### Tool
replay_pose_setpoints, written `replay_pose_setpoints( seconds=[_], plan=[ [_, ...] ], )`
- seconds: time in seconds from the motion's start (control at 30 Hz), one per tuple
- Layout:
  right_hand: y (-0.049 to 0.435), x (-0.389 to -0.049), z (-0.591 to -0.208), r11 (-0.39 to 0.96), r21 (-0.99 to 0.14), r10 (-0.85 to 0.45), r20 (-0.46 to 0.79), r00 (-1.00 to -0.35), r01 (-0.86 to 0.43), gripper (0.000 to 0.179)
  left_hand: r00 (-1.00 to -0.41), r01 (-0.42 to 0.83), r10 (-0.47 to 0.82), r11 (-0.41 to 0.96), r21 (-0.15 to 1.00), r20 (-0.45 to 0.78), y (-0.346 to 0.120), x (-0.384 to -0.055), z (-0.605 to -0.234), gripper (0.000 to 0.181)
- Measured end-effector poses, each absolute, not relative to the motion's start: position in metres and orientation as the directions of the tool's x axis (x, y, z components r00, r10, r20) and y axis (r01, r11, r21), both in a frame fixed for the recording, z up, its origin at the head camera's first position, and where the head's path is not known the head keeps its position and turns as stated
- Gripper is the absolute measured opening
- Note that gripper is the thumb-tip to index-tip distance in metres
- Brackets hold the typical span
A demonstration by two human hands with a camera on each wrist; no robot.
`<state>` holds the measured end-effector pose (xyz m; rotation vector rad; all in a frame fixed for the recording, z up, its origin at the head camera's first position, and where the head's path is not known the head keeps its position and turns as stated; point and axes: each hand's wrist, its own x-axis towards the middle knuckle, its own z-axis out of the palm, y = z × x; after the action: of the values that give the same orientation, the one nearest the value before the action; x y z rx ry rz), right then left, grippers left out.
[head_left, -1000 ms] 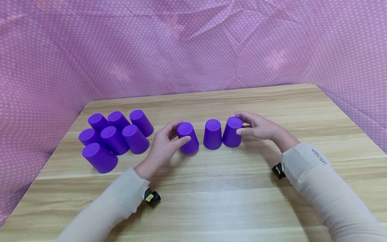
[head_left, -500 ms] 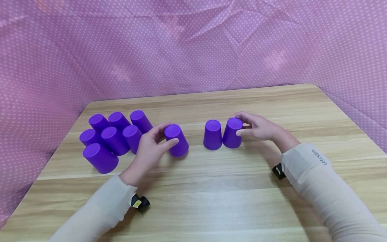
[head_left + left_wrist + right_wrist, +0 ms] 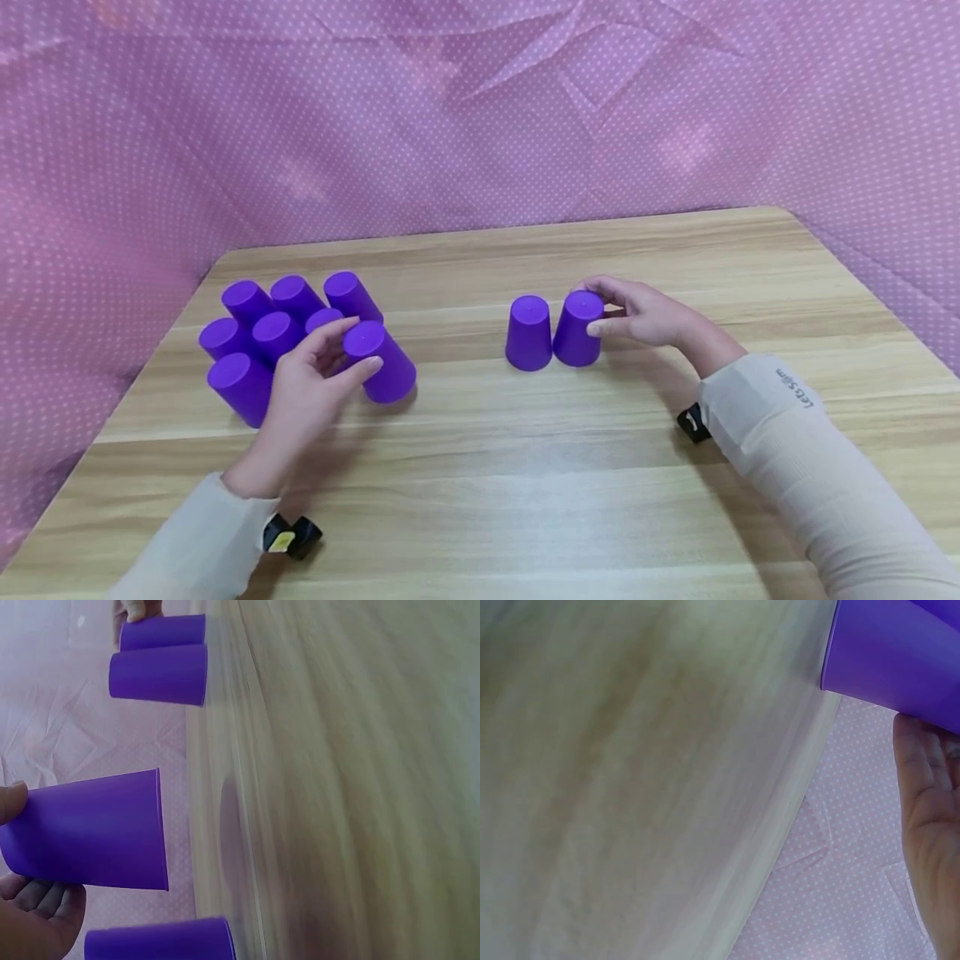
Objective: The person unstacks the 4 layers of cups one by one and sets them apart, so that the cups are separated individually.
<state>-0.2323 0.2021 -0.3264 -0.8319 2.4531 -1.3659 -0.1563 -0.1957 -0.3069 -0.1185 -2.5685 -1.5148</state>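
My left hand [image 3: 303, 387] grips an upside-down purple cup [image 3: 388, 367] between thumb and fingers, just in front of the group of cups at the left. In the left wrist view this cup [image 3: 90, 829] has its rim off the tabletop, with a shadow on the wood beyond. Around the rightmost purple cup [image 3: 576, 337], standing mouth down, my right hand [image 3: 648, 317] holds with thumb in front and fingers behind. Close on that cup's left stands another inverted purple cup [image 3: 528, 337], untouched. The right wrist view shows the right hand's fingers against its cup [image 3: 892, 656].
Several inverted purple cups [image 3: 243, 302] stand in a cluster at the table's left, partly covered by the left hand. The wooden table [image 3: 570, 492] ends at the back before a pink dotted cloth [image 3: 480, 125].
My left hand has carried its cup leftward, away from the two right cups and up to the cluster. The right hand and its cup have stayed in place.
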Motion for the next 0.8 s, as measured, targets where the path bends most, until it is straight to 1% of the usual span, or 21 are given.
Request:
replay_pose_setpoints(
  seconds=[0.33,0.57,0.8],
  plan=[
    [0.202,-0.233,-0.325,0.419,-0.836,-0.563,0.067,-0.824,-0.354,0.046,-0.980,0.112,-0.085,0.518,0.848,0.181,-0.219,-0.146,-0.307,0.057],
    [0.202,-0.235,-0.327,0.422,-0.832,-0.566,0.069,-0.821,-0.361,0.046,-0.976,0.104,-0.116,0.505,0.857,0.186,-0.233,-0.144,-0.316,0.057],
    [0.202,-0.235,-0.327,0.417,-0.837,-0.561,0.070,-0.825,-0.355,0.047,-0.974,0.008,-0.181,0.567,0.824,0.135,-0.244,-0.140,-0.316,0.061]
  ],
)
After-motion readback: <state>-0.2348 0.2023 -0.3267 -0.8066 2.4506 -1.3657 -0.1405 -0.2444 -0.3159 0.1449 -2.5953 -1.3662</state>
